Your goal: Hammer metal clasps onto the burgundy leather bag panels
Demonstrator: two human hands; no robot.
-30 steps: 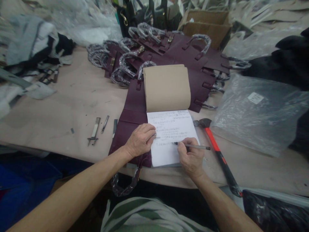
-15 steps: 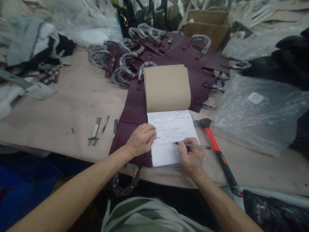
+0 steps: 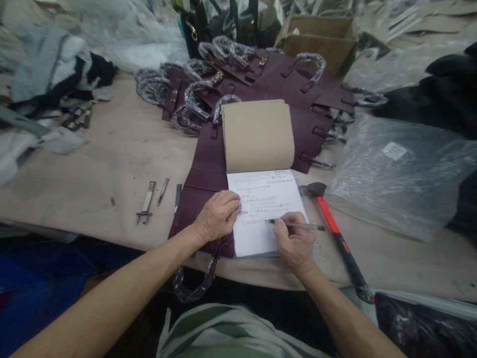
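Note:
In my right hand (image 3: 297, 241) is a pen (image 3: 305, 226), pinched between thumb and fingers, its tip on the written page of an open notebook (image 3: 257, 241). The notebook's tan cover (image 3: 259, 136) is folded back away from me. My left hand (image 3: 218, 216) rests at the page's left edge with fingers curled together. A small, shiny, thin thing shows by its fingertips; I cannot make out what it is. Under the notebook and left hand lies a dark purple leather bag piece (image 3: 203, 171), its plastic-wrapped handle (image 3: 194, 293) hanging over the table edge.
A hammer (image 3: 333, 226) with a red and black handle lies right of the notebook, beside a clear plastic bag (image 3: 402, 179). Metal tools (image 3: 146, 203) lie at left. Behind are several more purple bag pieces (image 3: 276, 74) with wrapped handles and a cardboard box (image 3: 316, 42).
The pen tip and right hand have shifted very slightly along the page's line of writing. My left hand stays where it was.

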